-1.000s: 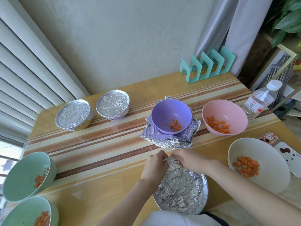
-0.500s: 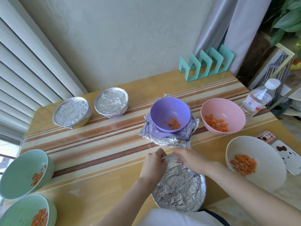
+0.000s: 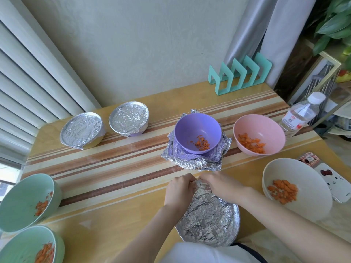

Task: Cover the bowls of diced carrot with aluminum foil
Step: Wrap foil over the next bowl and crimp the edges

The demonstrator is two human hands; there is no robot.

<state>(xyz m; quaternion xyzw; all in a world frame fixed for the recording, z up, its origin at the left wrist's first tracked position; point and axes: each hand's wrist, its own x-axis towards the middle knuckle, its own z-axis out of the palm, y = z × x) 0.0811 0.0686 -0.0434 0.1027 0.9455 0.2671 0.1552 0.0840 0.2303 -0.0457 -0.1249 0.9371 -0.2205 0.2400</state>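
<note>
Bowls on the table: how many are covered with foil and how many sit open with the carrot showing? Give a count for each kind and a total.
Foil-covered bowls at the back: 2
Foil-topped bowl gripped by left hand and right hand: 1
Uncovered, namely purple bowl, pink bowl, white bowl, green bowls: 5
Total: 8
</note>
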